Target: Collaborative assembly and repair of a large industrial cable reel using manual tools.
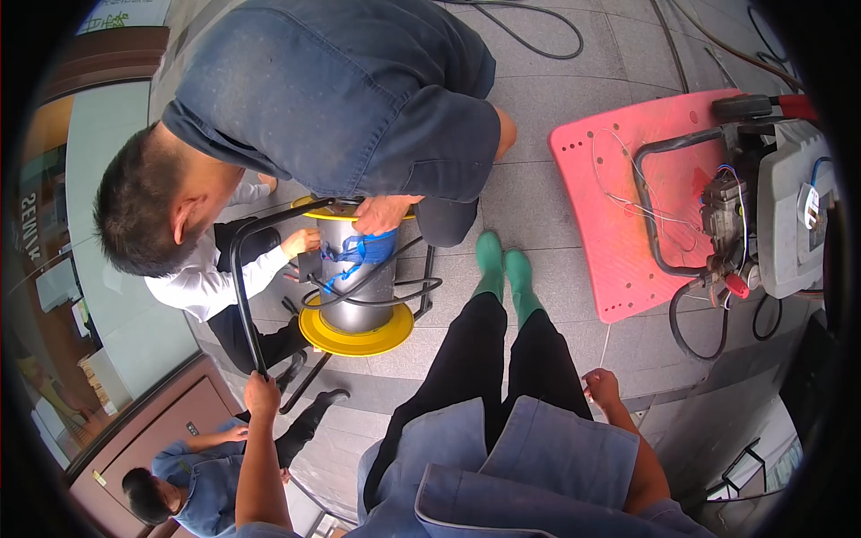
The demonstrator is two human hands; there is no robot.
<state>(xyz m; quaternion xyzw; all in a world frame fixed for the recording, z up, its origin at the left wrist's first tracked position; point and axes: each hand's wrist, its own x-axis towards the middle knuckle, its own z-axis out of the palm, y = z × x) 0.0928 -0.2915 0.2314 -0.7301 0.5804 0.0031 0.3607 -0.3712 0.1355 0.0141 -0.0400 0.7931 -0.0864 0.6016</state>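
My left hand (262,387) grips the black tube frame (240,287) of a cable reel (357,305) that has yellow flanges and a grey drum. My right hand (602,387) hangs loose beside my thigh, holding nothing. A co-worker in a blue shirt bends over the reel with a hand (384,215) on a blue cord (363,251) wrapped round the drum. A second person in a white sleeve has a hand (301,242) at the reel's left side. Black cable (395,291) loops around the drum. My green boots (504,273) stand just right of the reel.
A pink plastic board (610,206) lies on the tiled floor at right, carrying a grey machine (771,215) with black hoses and thin wires. More black cables (538,36) run across the floor at the top. A brown door (152,430) is at lower left, with a figure in blue below it.
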